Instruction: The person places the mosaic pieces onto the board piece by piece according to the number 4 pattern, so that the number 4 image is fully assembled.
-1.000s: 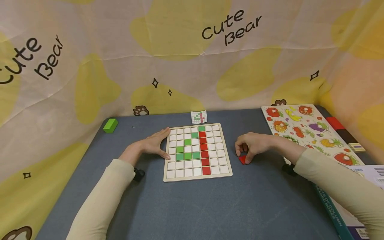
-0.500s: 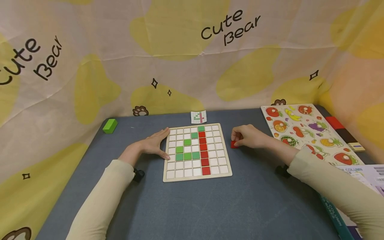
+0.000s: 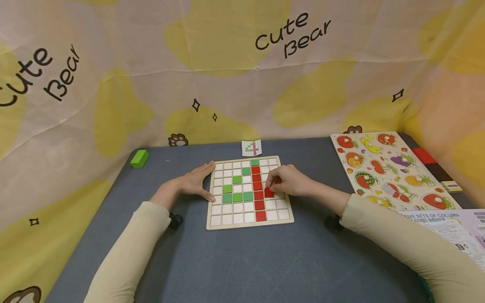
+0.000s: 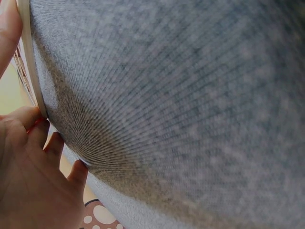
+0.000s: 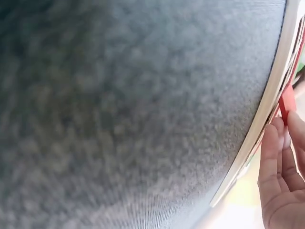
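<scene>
A wooden grid board (image 3: pixel 250 226) with white squares lies mid-table, bearing a column of red tiles and several green tiles to its left. My right hand (image 3: pixel 289 181) pinches a red square tile (image 3: pixel 269 192) between thumb and fingers, over the board just right of the red column. In the right wrist view the red tile (image 5: pixel 287 101) shows at the fingertips, tilted close to the board's edge. My left hand (image 3: pixel 195 182) rests along the board's left edge, thumb and fingers spread. The left wrist view shows that hand (image 4: pixel 40 167) with fingertips at the board's corner.
A small pattern card (image 3: pixel 251 148) lies behind the board. Green blocks (image 3: pixel 139 158) sit at the far left. On the right are a fruit puzzle board (image 3: pixel 394 172), red and black blocks (image 3: pixel 424 155) and a printed box (image 3: pixel 451 231) partly under the right sleeve.
My right hand has picked up the red tile from the table right of the board and carried it left over the grid. The left hand has stayed at the board's edge.
</scene>
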The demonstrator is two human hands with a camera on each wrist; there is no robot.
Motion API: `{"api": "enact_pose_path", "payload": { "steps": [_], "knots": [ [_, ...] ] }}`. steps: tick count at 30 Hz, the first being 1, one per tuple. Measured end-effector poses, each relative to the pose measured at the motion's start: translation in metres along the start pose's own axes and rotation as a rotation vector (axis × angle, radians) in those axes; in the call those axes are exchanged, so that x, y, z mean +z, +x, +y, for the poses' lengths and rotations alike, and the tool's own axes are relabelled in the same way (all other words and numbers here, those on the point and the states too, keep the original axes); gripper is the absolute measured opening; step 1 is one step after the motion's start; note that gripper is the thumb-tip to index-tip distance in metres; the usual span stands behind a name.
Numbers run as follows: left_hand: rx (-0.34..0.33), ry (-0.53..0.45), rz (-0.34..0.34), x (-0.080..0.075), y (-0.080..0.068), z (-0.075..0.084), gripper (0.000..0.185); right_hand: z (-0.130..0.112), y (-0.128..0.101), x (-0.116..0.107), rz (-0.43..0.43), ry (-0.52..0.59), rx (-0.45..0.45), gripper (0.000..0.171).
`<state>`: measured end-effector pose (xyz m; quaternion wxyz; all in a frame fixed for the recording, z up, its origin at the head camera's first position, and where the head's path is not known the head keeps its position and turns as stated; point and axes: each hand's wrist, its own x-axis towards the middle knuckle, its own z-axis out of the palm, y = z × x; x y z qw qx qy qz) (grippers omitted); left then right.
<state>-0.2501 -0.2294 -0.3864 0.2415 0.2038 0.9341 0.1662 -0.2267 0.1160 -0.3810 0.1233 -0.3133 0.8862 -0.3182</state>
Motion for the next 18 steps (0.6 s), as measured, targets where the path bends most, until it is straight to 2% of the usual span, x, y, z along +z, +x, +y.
{"api": "enact_pose_path", "payload": {
  "steps": [12,16,18],
  "knots": [
    [0.006,0.002,0.000,-0.001,-0.001,0.000,0.128,-0.001,0.003,0.004,0.002,-0.075,-0.023,0.009],
    [0.002,0.006,0.001,0.001,0.000,0.001,0.127,0.002,0.004,-0.001,0.040,-0.077,-0.012,0.015],
    [0.002,0.007,0.002,0.002,0.001,0.001,0.127,0.005,0.004,-0.005,0.077,-0.112,-0.012,0.020]
  ]
}}
